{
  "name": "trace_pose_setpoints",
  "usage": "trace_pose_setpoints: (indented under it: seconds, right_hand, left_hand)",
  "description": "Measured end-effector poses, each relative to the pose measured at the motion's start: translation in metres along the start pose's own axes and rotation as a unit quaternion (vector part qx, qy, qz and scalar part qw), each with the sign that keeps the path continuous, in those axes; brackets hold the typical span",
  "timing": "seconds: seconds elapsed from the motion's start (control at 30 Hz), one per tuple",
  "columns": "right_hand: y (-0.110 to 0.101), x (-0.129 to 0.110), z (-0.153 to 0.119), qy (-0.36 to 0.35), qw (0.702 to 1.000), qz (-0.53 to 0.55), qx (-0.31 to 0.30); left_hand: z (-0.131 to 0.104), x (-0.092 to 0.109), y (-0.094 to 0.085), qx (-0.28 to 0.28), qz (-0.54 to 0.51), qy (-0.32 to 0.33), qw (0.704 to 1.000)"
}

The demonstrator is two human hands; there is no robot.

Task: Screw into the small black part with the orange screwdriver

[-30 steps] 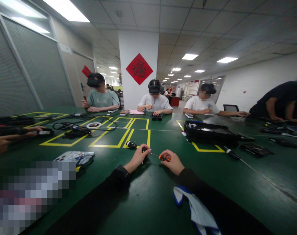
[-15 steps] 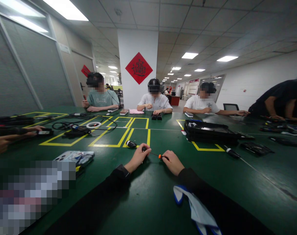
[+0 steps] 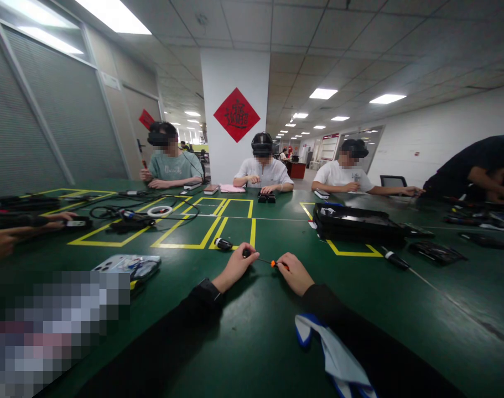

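Above the green table, my right hand point(image 3: 295, 275) is closed around the orange-and-black handle of a screwdriver point(image 3: 273, 264). Its thin shaft points left toward my left hand point(image 3: 235, 269). Between the thumb and fingers of that hand is a small black round-ended piece point(image 3: 246, 252), mostly covered by the fingers. The shaft reaches my left fingertips, but I cannot tell whether it touches the piece. Just beyond my left hand lies a black-and-white cylindrical tool point(image 3: 223, 244). A white cloth with blue edging point(image 3: 338, 354) rests beside my right forearm.
Stacked black trays point(image 3: 355, 224) stand right of centre, near another black-and-white tool point(image 3: 396, 258). On the left are a clear plastic bag point(image 3: 141, 266), black cables point(image 3: 123, 213) and a white ring point(image 3: 159, 211). Several people sit or lean around the table; a co-worker's hands point(image 3: 56, 220) are at the left.
My hands keep nearly the same pose and hold on the screwdriver and black piece. The view has shifted very slightly. At far right, the leaning person's arms have moved.
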State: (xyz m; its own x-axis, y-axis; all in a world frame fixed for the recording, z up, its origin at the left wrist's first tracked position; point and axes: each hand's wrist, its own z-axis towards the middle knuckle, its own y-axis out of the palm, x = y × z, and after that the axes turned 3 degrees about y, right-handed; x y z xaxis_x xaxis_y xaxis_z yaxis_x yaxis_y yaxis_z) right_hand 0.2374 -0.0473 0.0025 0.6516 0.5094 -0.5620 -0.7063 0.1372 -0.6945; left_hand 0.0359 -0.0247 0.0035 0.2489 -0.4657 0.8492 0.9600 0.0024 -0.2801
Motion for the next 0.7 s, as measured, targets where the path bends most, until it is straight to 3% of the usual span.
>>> trace_pose_setpoints:
  seconds: [0.7]
  right_hand:
    - [-0.0005, -0.0002, -0.0033, -0.003, 1.000, 0.000, 0.004]
  left_hand:
    - [-0.0010, 0.0063, -0.0002, 0.016, 0.008, -0.028, 0.999]
